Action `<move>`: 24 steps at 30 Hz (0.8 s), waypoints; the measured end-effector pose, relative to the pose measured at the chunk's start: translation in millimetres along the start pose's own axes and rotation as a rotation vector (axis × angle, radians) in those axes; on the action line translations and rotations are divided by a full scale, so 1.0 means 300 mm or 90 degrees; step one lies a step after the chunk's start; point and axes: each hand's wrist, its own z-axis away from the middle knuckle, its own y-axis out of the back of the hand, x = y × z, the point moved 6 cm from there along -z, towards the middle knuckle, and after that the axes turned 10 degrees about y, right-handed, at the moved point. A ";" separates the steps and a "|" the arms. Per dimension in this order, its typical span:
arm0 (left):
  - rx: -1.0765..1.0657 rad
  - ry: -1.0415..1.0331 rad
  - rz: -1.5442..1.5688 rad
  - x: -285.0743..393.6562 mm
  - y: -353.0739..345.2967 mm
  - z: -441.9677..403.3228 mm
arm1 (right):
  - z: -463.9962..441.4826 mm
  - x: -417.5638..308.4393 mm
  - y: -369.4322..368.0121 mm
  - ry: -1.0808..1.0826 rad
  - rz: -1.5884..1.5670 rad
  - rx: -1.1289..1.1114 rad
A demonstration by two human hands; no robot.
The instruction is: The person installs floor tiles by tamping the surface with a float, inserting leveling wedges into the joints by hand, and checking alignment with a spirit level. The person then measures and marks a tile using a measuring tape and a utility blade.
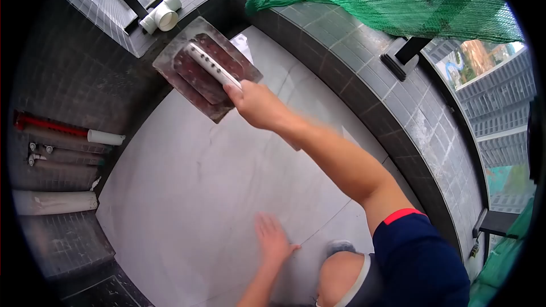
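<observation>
Nearest the camera, a dark blue sleeve with a red cuff [421,261] is seen at the lower right, and a bent bare knee [341,277] is seen beside it. From the sleeve the right arm is stretched forward over the pale floor [187,176], and a flat, stained trowel [185,82] is carried by the right hand [253,102]. The fingers are closed around the near end of its white handle, with the thumb laid along it. The trowel is positioned at the far end of the floor, near the dark recess [219,8] and overlapping its edge in view; whether the floor is touched by its plate cannot be told. The left hand [274,240] is blurred, palm down, with the thumb held out and the fingers slightly spread; nothing is gripped by it, and it seems to be braced on the floor near a thin joint line [333,219]. The step in hand is judged to be the handling of the trowel at full reach. For any move from here, a firm grip and a level plate would be called for, with the tiled curb [341,57] and white pipe fitting [162,17] avoided.
</observation>
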 end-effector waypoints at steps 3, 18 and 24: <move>0.025 -0.001 0.017 0.008 -0.004 -0.007 | 0.116 0.205 -0.101 -0.022 0.077 0.026; -0.001 0.000 0.073 0.010 -0.034 -0.021 | 0.680 0.362 0.154 -0.224 0.139 -0.031; -0.003 -0.009 0.023 0.013 -0.040 -0.010 | 0.683 0.279 0.311 -0.394 -0.020 -0.097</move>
